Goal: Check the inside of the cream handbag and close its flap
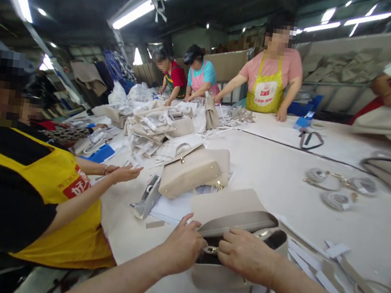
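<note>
Handbag (230,212), beige, flap raised, lies near edge of worktable (284,176), centre of scene. Left hand (183,247) closed on bag's open front by metal clasp (211,249); right hand (244,254) curled over dark opening (fingertips hidden, grip probably closed). Second beige bag (192,170) just beyond, farther left. Coiled straps (336,185) far right. Co-worker's open hand (126,173) at left.
</note>
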{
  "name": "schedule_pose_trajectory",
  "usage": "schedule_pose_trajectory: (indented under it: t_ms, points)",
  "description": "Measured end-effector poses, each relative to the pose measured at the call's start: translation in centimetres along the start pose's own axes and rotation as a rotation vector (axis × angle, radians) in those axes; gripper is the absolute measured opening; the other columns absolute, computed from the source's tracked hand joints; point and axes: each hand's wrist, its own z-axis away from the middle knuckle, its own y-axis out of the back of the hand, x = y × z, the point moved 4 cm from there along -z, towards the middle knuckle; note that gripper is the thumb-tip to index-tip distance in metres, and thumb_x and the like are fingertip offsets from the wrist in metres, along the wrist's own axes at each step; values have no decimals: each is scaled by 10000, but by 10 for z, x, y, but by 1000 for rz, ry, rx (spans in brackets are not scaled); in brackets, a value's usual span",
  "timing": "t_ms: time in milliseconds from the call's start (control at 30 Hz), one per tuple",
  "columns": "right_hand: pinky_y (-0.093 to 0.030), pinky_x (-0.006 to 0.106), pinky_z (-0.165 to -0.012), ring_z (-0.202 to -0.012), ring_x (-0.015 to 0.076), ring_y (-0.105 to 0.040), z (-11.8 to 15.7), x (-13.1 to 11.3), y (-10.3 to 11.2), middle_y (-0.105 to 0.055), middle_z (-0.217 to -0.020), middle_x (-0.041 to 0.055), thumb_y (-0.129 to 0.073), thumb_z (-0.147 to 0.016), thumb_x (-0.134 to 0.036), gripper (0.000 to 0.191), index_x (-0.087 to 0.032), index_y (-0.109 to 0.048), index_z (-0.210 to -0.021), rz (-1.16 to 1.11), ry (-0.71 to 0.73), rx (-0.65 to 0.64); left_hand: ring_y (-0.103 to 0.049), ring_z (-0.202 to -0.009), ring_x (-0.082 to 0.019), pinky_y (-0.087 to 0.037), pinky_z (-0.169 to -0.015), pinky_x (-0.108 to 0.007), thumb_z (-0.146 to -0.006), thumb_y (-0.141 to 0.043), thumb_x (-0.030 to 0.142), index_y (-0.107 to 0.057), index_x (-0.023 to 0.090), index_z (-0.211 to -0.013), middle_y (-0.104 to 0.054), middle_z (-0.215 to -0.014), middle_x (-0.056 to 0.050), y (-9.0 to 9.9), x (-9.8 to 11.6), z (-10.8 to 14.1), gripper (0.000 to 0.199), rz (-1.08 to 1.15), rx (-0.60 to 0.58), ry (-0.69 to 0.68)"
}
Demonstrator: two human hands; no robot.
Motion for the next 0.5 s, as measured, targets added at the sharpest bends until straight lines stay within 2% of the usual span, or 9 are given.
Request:
schedule_pose_trajectory:
  t_ms: [67,133,267,333,400,500]
  points:
    - [-296,321,-645,-719,161,-484,16,9,7,-614,-764,8,-477,-865,-162,130,-188,-588,-803,29,26,-23,-502,-1098,-193,-149,-1080,-495,-791,-520,163,-634,239,-805,-690,-779,11,2,-10,1,137,-8,13,-49]
    - [-295,327,-642,-703,161,-476,38,18,10,-608,-750,9,-480,-865,-166,127,-195,-580,-793,37,0,-50,-492,-1125,-186,-119,-1088,-498,-792,-513,130,-633,247,-843,-689,-797,14,1,-24,4,176,-8,22,-44]
    - [-310,337,-662,-718,175,-486,74,26,9,-596,-761,18,-484,-859,-172,97,-212,-572,-847,46,-154,-91,-488,-1144,-206,-133,-1077,-518,-785,-537,122,-638,255,-840,-682,-837,14,-1,-38,10,175,14,22,33]
    - [-326,339,-673,-742,181,-495,82,25,6,-591,-784,26,-476,-858,-165,110,-215,-570,-885,43,-218,-106,-458,-1175,-229,-158,-1070,-513,-787,-589,231,-638,254,-843,-669,-929,0,2,-31,6,78,46,58,22]
    - [-343,336,-680,-760,182,-503,83,22,3,-587,-792,32,-467,-860,-165,119,-217,-573,-880,11,-264,-107,-493,-1118,-233,-276,-1018,-466,-805,-578,346,-634,242,-870,-656,-947,-22,4,-18,-5,134,83,71,-23]
    - [-363,323,-685,-769,173,-512,82,17,1,-587,-805,33,-449,-872,-175,138,-222,-577,-846,-78,-364,-117,-588,-866,-191,-435,-805,-335,-864,-475,288,-613,215,-897,-652,-825,-26,-5,1,-27,159,118,-19,-73]
